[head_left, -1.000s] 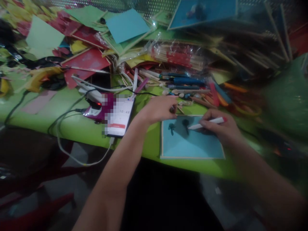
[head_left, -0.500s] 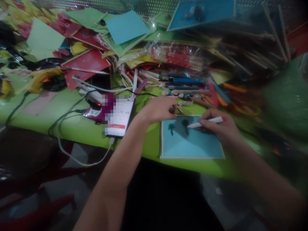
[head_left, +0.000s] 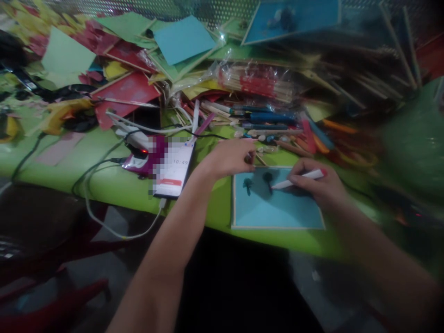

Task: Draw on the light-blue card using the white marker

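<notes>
My right hand (head_left: 314, 178) grips a white marker (head_left: 293, 181) with a red end. The marker's tip meets the foot of a dark tree-like figure (head_left: 268, 178) on a light blue card (head_left: 277, 210) edged with thin pale strips. A second dark green tree-like figure (head_left: 247, 185) is to its left. My left hand (head_left: 233, 156) is closed at the card's upper left edge, fingertips by the strip. Something small and dark shows between its fingers, too unclear to name.
A phone (head_left: 171, 173) with a white cable lies left of my left forearm. Pens and sticks (head_left: 267, 116) are heaped behind the card. A yellow glue gun (head_left: 62, 113) is at the left. Coloured sheets (head_left: 183, 39) and a green bag (head_left: 412, 143) surround the work.
The marker's tip has shifted slightly down along the dark figure's stem. My left hand stays at the card's edge.
</notes>
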Available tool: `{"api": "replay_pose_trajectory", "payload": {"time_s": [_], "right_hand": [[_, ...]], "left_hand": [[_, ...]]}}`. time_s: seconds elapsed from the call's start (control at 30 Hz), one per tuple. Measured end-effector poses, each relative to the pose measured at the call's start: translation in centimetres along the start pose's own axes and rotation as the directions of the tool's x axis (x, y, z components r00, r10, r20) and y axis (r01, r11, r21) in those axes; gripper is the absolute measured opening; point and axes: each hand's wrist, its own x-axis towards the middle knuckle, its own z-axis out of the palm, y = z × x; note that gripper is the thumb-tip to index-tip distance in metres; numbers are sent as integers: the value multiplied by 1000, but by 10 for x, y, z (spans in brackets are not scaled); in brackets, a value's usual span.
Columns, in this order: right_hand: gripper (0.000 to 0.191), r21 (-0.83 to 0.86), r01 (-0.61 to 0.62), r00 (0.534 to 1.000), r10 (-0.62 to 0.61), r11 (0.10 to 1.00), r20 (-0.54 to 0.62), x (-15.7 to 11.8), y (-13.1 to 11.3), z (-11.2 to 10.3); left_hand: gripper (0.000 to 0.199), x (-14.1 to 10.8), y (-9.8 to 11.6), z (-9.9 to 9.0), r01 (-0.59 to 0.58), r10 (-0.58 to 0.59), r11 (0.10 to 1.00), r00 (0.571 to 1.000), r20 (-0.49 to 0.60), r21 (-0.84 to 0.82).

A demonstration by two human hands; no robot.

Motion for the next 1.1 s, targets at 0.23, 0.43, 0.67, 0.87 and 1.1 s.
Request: {"api": "replay_pose_trajectory", "payload": {"time_s": [0.23, 0.43, 0.67, 0.87, 1.1], "right_hand": [[34, 10, 3, 1000, -3, 1000, 22, 0, 0, 0], [32, 3, 8, 999, -8, 1000, 33, 0, 1, -2], [23, 163, -18, 998, 28, 986, -60, 1, 2, -5], [21, 130, -11, 1000, 14, 991, -18, 1, 3, -7], [23, 109, -8, 1000, 8, 994, 3, 1, 5, -5]], "left_hand": [[17, 0, 0, 0, 3, -3, 1000, 1000, 9, -7], [15, 0, -2, -1, -6, 6, 1000, 1000, 20, -11], [24, -30, 13, -18, 15, -41, 995, 964, -262, -101], [32, -105, 21, 24, 96, -111, 994, 913, -392, -58], [48, -144, 22, 60, 135, -82, 985, 918, -389, 112]]}}
